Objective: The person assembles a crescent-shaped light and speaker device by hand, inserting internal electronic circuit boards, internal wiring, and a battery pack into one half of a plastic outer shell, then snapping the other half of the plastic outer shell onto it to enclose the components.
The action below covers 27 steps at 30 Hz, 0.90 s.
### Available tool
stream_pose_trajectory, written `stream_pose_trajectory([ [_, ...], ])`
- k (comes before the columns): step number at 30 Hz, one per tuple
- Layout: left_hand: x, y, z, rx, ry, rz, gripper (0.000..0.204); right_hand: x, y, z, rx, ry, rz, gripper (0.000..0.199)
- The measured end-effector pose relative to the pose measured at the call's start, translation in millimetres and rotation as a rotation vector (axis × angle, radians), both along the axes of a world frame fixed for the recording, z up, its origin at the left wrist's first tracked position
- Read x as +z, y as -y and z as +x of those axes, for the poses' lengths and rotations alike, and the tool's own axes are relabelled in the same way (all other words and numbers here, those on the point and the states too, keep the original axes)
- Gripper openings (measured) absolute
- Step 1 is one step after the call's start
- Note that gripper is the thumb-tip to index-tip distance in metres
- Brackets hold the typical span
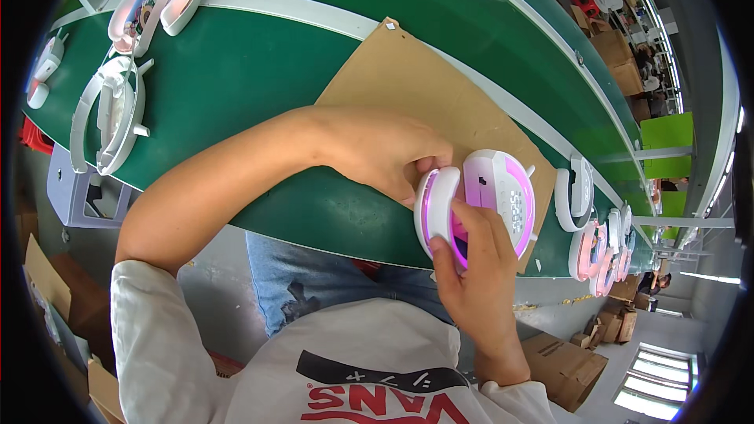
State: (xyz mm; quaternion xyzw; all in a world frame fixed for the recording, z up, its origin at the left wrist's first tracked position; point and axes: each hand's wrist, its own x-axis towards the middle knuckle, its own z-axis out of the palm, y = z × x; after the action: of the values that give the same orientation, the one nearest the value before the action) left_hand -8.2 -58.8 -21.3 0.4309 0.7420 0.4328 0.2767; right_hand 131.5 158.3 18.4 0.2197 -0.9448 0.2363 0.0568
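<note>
Both hands — left hand [385, 153] and right hand [471, 267] — are grasping a white ring-shaped lamp clock [479, 204] glowing pink, holding it over the cardboard sheet [408, 86] on the green tabletop [259, 63].

Between the hands, the lamp [479, 204] is white, glowing pink-purple. Under them — a brown cardboard sheet [416, 86] on a green belt [251, 71]. Left of them — white frames [110, 114].

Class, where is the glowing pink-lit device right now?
In the head view, right of centre, the device is held between the left hand and right hand, over the cardboard sheet on the green belt.
</note>
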Motion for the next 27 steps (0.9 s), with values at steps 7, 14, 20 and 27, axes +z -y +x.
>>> stream_pose_trajectory([
  [7,-7.7,-14.1,12.8,0.044,-0.099,0.046,0.041,-1.8,-8.8,4.9,0.010,0.010,-0.070,0.044],
  [14,-7.6,-21.9,22.8,0.055,-0.211,0.060,0.033,-2.9,-0.5,9.6,-0.088,-0.038,0.080,0.029],
  [20,-9.2,-23.9,26.5,0.058,-0.204,0.138,0.032,4.0,-10.1,9.1,-0.105,0.120,-0.067,0.023],
  [27,-12.2,-26.4,25.7,0.029,-0.213,0.165,0.030,0.8,-13.5,6.4,-0.002,0.030,-0.067,0.021],
])
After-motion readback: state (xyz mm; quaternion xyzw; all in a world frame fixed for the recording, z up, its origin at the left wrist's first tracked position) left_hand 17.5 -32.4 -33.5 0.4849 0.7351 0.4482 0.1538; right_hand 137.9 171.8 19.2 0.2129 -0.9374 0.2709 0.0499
